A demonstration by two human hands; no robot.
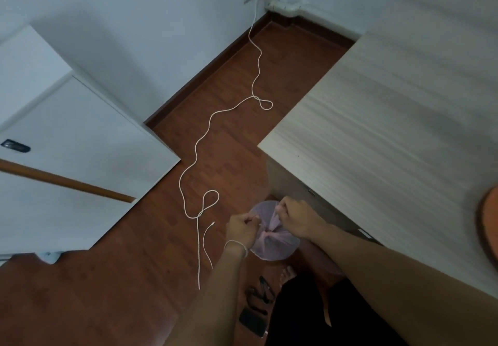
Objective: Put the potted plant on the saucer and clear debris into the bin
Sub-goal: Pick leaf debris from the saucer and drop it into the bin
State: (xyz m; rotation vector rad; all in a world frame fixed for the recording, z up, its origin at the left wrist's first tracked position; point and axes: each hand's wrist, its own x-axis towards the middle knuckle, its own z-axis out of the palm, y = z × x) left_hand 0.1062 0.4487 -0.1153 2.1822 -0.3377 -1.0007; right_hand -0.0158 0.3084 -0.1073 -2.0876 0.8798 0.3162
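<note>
A small round bin lined with a pale pink plastic bag (272, 246) stands on the wooden floor beside the table's corner. Both my hands pinch the bag's gathered top edges: my left hand (241, 228) grips the left side, my right hand (296, 217) grips the right side, pulling the plastic towards the middle. The bag's contents are hidden. An orange-brown round saucer edge (489, 227) shows at the right border on the table. No potted plant is in view.
A light wood-grain table (390, 119) fills the right side. A long white cable (210, 143) snakes across the floor from a wall socket. White cabinets (67, 143) stand left. Sandals (262, 291) and a dark phone (252, 321) lie by my foot.
</note>
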